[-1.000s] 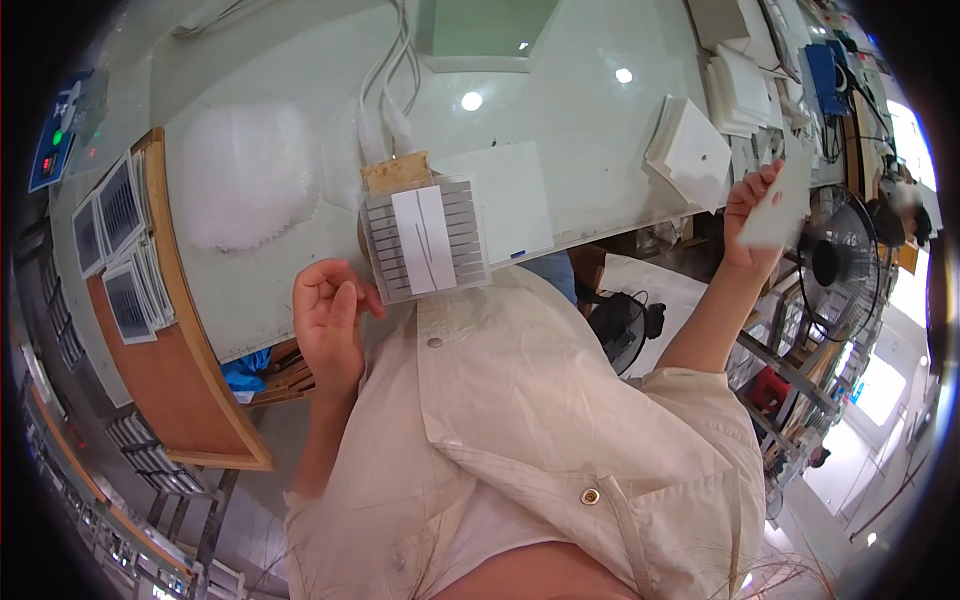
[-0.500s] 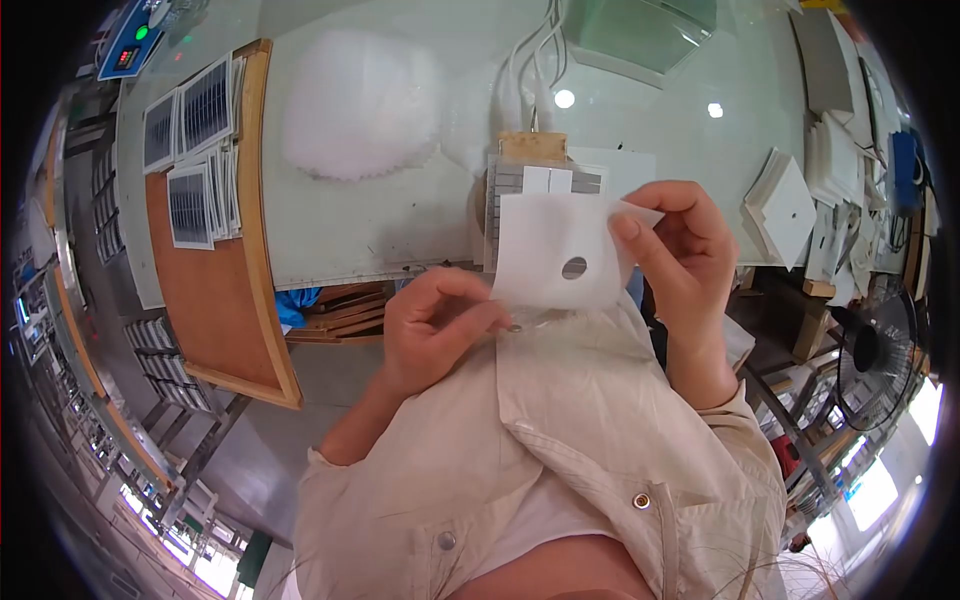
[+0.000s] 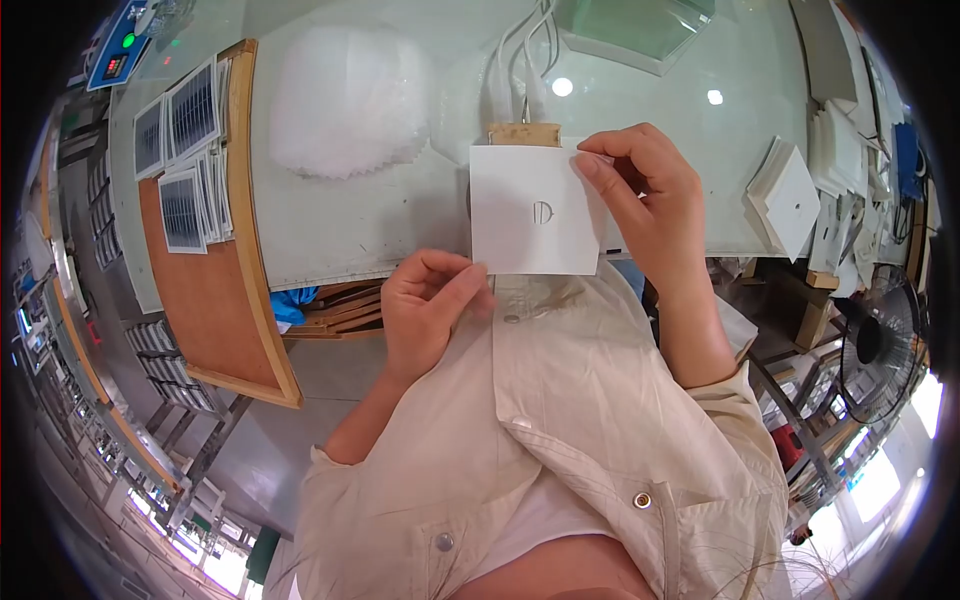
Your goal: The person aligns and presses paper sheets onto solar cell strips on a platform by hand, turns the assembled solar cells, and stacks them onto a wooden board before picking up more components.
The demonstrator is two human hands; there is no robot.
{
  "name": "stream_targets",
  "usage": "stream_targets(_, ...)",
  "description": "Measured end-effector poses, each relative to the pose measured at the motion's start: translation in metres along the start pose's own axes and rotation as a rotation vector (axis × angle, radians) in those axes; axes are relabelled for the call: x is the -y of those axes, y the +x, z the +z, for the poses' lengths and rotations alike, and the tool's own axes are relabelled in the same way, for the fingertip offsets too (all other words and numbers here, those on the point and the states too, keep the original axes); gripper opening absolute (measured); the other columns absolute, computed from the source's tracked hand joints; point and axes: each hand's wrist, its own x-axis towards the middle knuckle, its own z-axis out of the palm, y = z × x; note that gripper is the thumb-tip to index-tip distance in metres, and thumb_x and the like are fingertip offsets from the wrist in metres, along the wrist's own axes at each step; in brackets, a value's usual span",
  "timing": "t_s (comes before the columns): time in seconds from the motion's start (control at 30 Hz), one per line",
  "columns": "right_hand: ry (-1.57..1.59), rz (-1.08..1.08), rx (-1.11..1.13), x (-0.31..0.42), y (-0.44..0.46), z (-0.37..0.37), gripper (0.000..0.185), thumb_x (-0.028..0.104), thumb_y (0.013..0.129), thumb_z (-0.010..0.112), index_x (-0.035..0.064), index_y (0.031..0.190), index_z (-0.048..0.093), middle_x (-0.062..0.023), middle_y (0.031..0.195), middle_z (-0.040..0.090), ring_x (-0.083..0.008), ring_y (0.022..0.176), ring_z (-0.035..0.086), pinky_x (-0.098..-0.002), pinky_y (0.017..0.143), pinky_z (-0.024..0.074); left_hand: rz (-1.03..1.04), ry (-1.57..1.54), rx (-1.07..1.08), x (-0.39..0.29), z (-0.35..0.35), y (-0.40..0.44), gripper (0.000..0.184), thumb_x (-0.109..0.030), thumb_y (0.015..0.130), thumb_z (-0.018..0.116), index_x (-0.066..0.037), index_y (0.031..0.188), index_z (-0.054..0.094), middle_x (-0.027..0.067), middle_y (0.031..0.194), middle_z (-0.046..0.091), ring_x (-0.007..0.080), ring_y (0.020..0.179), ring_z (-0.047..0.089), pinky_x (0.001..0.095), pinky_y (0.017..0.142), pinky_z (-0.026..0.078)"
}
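Observation:
A white square sheet (image 3: 520, 245) with a round hole near its middle lies nearly flat in front of me. Dark lines show through the hole. My left hand (image 3: 425, 310) pinches the sheet's near left corner between thumb and fingers. At the far right corner, my right hand (image 3: 655, 200) has the edge pinched between thumb and forefinger. The sheet hides most of the gridded plate under it. Just beyond its far edge is a wooden block (image 3: 524, 133) with cables (image 3: 545, 60) running away from it.
On the left, a wood-framed brown board (image 3: 205, 300) carries several small solar panels (image 3: 185, 210). A pile of thin white bubbly sheets (image 3: 345, 100) lies on the glass-like table (image 3: 330, 240). White square pieces (image 3: 785, 200) are stacked at right, near a black fan (image 3: 880, 345). A greenish clear box (image 3: 640, 30) stands at the back.
The sheet has moved forward and flattened out, covering the gridded plate that showed before. Both hands have shifted away from my body with it, the right one further.

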Motion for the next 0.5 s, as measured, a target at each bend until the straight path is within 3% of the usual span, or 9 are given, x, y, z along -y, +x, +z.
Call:
stream_targets(0.33,-0.031,0.008,0.003,-0.0054,0.0024,0.0022,0.008,0.009,0.078,0.063,0.0024,0.082,0.061,-0.0013,0.075,0.05,-0.0082,0.061,0.048,-0.0206,0.055,0.0391,-0.02,0.023,0.002,0.0025,-0.0022,0.0046,0.007,-0.001,0.08,0.059,0.001,0.084,0.054,0.0057,0.073,0.06,0.0104,0.062,0.059,0.021,0.056,0.047)
stream_targets(0.43,0.0,-0.016,0.003,-0.0084,0.0031,0.0022,0.01,0.01,0.079,0.062,0.0018,0.084,0.06,0.0003,0.071,0.05,-0.0066,0.06,0.046,-0.0201,0.055,0.0381,0.007,0.05,0.029,0.0044,-0.0045,0.0065,0.011,-0.001,0.079,0.06,-0.001,0.087,0.053,0.0079,0.086,0.057,0.0099,0.073,0.058,0.0215,0.058,0.047)
stream_targets(0.5,0.085,0.095,0.078,-0.0074,0.0033,0.0002,0.012,0.011,0.081,0.061,0.0012,0.087,0.058,0.0025,0.067,0.05,-0.0048,0.059,0.043,-0.0195,0.053,0.0365,0.512,0.477,-0.006,0.0033,-0.001,0.0066,0.024,-0.001,0.073,0.063,-0.002,0.095,0.053,0.0099,0.1,0.052,0.0165,0.087,0.056,0.0273,0.069,0.046)
